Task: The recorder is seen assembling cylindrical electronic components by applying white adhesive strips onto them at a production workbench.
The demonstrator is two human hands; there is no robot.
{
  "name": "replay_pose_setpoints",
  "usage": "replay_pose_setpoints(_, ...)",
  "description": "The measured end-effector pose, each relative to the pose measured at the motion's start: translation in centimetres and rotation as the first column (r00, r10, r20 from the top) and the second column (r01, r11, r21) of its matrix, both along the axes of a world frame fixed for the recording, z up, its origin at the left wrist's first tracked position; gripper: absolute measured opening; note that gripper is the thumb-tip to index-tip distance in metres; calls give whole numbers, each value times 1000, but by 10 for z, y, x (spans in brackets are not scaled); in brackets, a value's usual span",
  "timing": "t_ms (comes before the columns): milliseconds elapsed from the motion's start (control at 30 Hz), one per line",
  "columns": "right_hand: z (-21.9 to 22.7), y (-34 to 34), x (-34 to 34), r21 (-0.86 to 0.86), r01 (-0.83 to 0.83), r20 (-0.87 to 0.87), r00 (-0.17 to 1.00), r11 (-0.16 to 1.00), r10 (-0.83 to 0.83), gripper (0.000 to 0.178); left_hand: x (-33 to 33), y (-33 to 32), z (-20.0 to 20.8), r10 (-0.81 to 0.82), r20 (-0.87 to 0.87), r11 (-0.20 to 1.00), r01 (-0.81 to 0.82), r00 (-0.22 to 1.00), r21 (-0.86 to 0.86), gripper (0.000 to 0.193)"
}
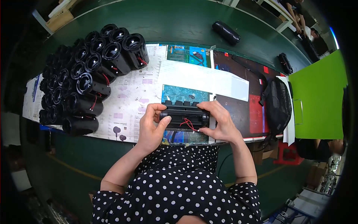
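A black plastic housing (179, 111), shaped like a half-open tube, lies sideways between my hands at the table's near edge. Thin red wires (188, 122) with a small white connector hang out of its open middle. My left hand (150, 128) is closed around the left end, thumb in front and fingers behind. At the other end my right hand (223, 121) grips it, its thumb by the white connector. A row of black notched blocks (182, 103) shows along the housing's far side; whether they are part of it I cannot tell.
Many similar black tubes (112, 52) stand packed together at the left, several with red wires. A white paper strip (201, 76) lies beyond my hands. To the right are a black mesh bag (279, 106) and an upright green board (319, 97). A black wrapped cylinder (226, 33) lies farther back.
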State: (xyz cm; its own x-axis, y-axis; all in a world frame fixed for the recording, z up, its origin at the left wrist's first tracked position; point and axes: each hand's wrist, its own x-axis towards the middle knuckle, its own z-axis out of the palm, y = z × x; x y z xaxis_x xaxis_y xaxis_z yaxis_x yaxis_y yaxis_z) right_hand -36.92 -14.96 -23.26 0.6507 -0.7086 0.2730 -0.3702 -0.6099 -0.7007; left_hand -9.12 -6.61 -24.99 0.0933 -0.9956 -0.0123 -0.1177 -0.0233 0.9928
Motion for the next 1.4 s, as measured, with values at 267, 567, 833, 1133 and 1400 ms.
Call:
replay_pose_setpoints(267, 2, 0, 0, 80, 14, 29, 999, 997, -16, 78, 1, -4, 13, -27, 82, 998, 21, 996, 62, 34)
replay_pose_setpoints(567, -5, -38, -59, 84, 239, 133, 960, 967, -248, 53, 17, -58, 54, -30, 639, 968, 181, 769, -172, 26)
replay_pose_setpoints(833, -44, -133, -80, -296, 456, -150, 846, 839, -512, 25, -92, -192, 27, -491, 821, 694, 700, 293, 165, 53)
replay_pose_setpoints(1133, -42, -131, -78, -318, 499, -182, 802, 806, -568, 21, -126, -213, 5, -430, 880, 700, 690, 201, 184, 66)
replay_pose_setpoints(1400, -46, -132, -76, -332, 509, -163, 798, 794, -580, 19, -128, -209, 0, -396, 887, 736, 660, 237, 152, 72)
